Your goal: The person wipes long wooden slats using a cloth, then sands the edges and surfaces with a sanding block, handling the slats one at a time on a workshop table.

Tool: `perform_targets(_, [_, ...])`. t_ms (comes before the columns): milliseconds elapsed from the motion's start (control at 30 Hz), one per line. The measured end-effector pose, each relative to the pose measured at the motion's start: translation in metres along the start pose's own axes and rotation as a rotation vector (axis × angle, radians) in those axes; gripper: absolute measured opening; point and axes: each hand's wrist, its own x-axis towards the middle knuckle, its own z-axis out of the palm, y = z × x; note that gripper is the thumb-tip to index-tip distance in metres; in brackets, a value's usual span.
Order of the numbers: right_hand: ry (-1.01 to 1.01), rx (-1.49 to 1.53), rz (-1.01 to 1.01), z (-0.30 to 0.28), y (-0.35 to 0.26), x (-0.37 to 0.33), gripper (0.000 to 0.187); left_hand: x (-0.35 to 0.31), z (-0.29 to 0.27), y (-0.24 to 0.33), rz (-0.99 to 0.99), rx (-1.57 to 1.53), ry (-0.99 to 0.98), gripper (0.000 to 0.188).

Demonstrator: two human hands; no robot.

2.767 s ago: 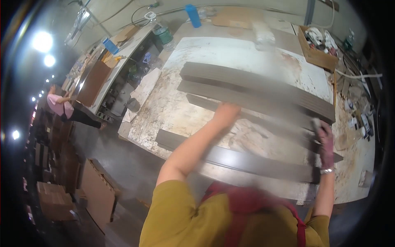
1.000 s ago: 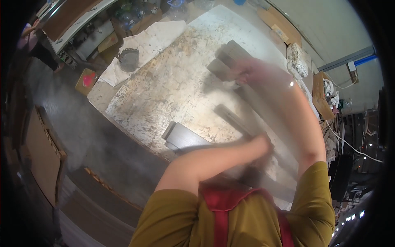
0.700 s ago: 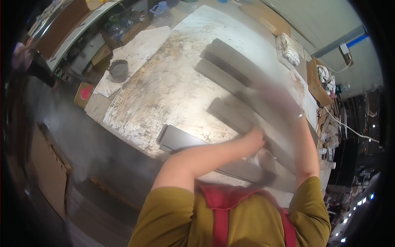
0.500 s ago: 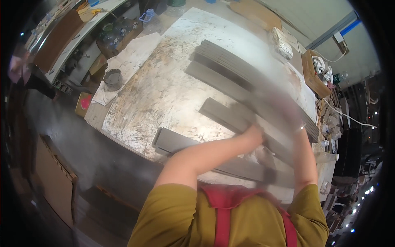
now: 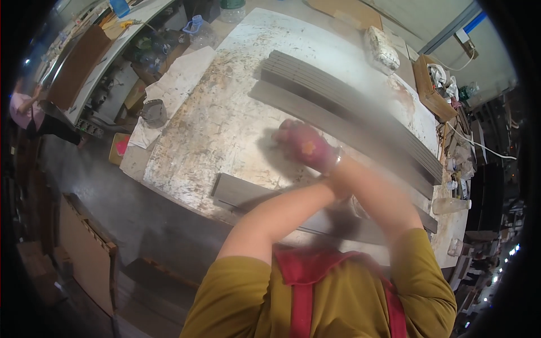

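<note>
My right hand, in a dark red glove with a small orange flower patch, hovers over or rests on the worn white tabletop. Its fingers look curled; what they hold, if anything, is hidden. My right forearm crosses over my left wrist and hides the fingers of my left hand. Beyond the glove lies a stack of long grey-brown grooved boards, with a plain grey strip along its near side. Closer to my body, another grey board lies partly under my left forearm.
A dark cup stands on a whitish cloth at the left table edge. To the right are a cardboard box and a clear bottle. A wrapped bundle lies far right. Another person stands far left.
My right hand has swung left from the right part of the boards and now crosses my left wrist. The short grey board in the middle no longer shows at its former place.
</note>
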Motion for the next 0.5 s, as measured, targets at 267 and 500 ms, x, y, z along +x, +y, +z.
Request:
perform_targets(267, [0.509, 0.915, 0.541, -0.077, 0.021, -0.091, 0.031, 0.006, -0.020, 0.017, 0.013, 0.466, -0.256, 0.041])
perform_targets(500, [1.008, 1.231, 0.767, -0.089, -0.009, -0.245, 0.051, 0.021, -0.042, -0.006, 0.138, 0.206, -0.115, 0.052])
